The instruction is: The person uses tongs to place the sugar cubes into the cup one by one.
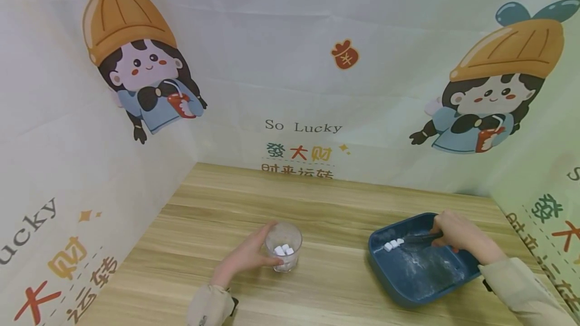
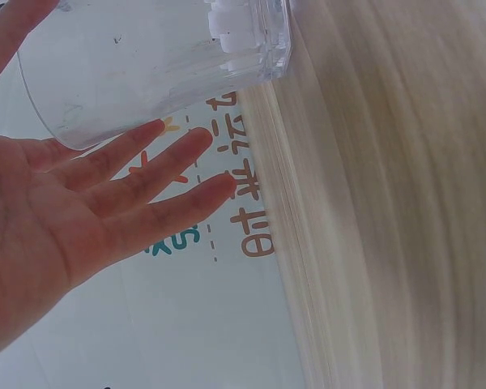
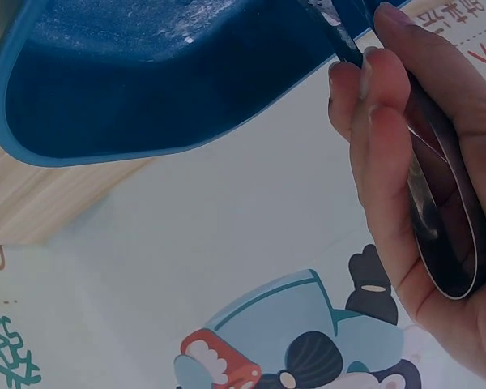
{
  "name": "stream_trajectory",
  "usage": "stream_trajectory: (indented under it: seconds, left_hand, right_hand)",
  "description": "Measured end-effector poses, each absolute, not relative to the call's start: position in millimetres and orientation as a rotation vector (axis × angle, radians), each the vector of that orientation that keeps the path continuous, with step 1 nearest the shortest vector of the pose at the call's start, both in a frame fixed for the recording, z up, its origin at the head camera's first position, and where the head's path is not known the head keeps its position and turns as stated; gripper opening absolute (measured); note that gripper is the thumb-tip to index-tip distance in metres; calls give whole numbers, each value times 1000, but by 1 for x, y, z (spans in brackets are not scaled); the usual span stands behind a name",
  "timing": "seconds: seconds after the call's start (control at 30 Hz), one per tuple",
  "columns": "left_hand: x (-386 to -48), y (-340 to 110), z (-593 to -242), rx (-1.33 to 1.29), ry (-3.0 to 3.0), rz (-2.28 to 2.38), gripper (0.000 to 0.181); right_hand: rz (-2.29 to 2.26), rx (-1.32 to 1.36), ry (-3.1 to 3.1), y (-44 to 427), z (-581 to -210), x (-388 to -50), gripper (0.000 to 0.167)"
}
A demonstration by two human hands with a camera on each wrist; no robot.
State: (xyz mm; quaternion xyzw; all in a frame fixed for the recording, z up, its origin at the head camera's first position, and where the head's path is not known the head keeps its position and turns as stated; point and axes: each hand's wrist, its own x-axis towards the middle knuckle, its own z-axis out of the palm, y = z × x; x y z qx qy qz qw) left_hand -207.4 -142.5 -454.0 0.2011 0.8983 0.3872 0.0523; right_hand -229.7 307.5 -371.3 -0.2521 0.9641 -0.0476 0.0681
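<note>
My left hand (image 1: 248, 254) is round a clear glass (image 1: 290, 233) standing on the table, thumb on the near side and fingers on the far side. Small white cubes (image 1: 284, 250) lie at the bottom of the glass. In the left wrist view three fingers (image 2: 158, 174) stretch past the glass (image 2: 154, 65). My right hand (image 1: 457, 233) grips metal tongs (image 3: 449, 275) over the blue tray (image 1: 399, 286). Their far end reaches toward several white cubes (image 1: 393, 244) at the tray's left side; whether the tips touch one I cannot tell.
White powder (image 1: 417, 268) is smeared over the tray's floor. Wood-grain table (image 1: 335, 275) lies between the glass and the tray. A printed cloth backdrop (image 1: 290, 79) stands behind the table and along both sides.
</note>
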Motion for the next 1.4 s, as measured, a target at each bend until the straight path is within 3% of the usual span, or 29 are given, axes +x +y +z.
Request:
stream_trajectory:
  seconds: [0.67, 1.4]
  left_hand:
    - [-208, -142, -455, 633, 2745, 1176, 90]
    - [-209, -142, -457, 604, 2731, 1192, 91]
  right_hand:
    - [-327, -703, 2894, 324, -360, -213, 33]
    - [-434, -845, 2932, 320, -355, -190, 29]
